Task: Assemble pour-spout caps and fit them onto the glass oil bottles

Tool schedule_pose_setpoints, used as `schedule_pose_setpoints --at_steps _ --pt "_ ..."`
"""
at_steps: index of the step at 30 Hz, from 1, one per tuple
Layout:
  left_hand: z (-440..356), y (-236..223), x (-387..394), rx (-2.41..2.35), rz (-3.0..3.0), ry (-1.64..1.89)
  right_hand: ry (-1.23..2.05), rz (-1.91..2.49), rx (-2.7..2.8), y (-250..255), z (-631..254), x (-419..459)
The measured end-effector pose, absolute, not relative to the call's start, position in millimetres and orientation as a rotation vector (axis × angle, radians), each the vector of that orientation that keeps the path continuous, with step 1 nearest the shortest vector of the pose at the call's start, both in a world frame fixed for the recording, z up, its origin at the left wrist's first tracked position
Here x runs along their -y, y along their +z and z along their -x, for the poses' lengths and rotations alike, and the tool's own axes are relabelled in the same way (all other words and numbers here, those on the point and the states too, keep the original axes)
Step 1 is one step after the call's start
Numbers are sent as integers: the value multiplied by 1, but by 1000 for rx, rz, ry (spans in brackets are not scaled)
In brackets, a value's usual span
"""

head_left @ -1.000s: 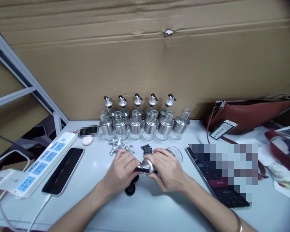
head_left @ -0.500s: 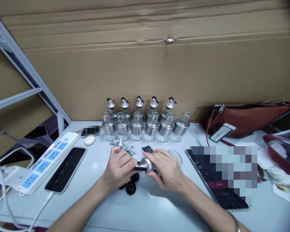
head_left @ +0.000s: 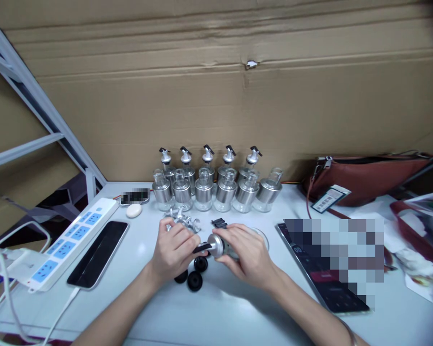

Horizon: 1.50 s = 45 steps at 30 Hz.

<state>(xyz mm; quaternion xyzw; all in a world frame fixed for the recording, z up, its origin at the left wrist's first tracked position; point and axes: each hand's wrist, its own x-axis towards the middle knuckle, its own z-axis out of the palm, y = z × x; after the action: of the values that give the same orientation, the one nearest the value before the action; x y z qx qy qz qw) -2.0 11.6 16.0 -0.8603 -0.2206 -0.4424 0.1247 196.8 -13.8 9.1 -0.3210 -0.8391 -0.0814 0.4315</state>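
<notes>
A glass bottle [head_left: 230,251] lies on its side in my right hand [head_left: 247,252], its neck toward the left and its round base showing behind the fingers. On the neck sits a silver pourer top [head_left: 215,245] with a black lever [head_left: 202,248]. My left hand [head_left: 175,247] is closed on the lever, fingers curled. Under that hand are black round stoppers [head_left: 195,281] with ringed faces, three in sight. Behind my left fingers lies a pile of silver spout pieces [head_left: 182,216]. Several small black levers [head_left: 219,223] rest side by side beyond the bottle.
Several open-necked bottles [head_left: 204,190] stand in a front row, with pourer-topped bottles [head_left: 208,154] behind. To the left are a power strip [head_left: 65,247], a phone [head_left: 99,254] and a white disc [head_left: 133,210]. A tablet [head_left: 324,278] and a brown bag [head_left: 375,178] are at right.
The pourer top has shifted slightly left and the lever has tilted, its left end lower. My left hand has moved a little left, uncovering more of the black stoppers.
</notes>
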Motion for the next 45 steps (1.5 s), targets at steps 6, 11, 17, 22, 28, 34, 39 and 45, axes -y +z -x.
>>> schedule_pose_setpoints --at_steps 6,11,17,22,28,34,39,45 --pt "3 15 -13 645 2501 -1281 -213 789 2066 11 -196 14" --pt "2 14 -12 655 2511 -1292 -219 794 2035 13 -196 13" --pt "1 14 -13 667 2546 -1281 -247 799 2014 13 -198 11" --pt "1 13 -14 705 2564 -1250 -285 800 2009 11 -199 10" --pt "2 10 -16 744 2594 -1277 -266 791 1998 9 -201 7" --pt "7 5 -24 828 2598 -1259 -199 861 1945 10 -209 5" --pt "8 2 -26 851 2613 -1243 -103 1068 1729 3 -223 3" --pt "9 2 -27 851 2625 -1248 125 1210 1272 3 -241 -5"
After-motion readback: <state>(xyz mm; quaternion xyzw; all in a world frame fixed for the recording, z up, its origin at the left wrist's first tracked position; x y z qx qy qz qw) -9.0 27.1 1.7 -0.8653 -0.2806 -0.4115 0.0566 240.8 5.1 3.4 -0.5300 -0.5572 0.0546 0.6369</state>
